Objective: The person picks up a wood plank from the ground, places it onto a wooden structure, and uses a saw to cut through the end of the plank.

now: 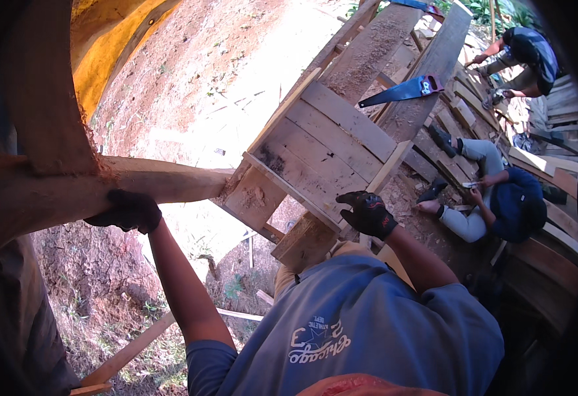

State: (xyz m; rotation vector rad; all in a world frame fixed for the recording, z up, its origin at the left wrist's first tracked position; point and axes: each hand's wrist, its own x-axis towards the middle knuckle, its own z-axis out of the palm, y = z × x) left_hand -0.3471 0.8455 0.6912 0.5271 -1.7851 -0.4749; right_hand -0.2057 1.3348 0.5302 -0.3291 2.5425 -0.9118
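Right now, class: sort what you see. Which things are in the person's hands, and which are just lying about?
In hand:
left hand, gloved, gripping the beam
right hand, gloved, on the plank platform

Lying about:
handsaw on a plank
loose stick on the ground
stacked planks, where two other people work
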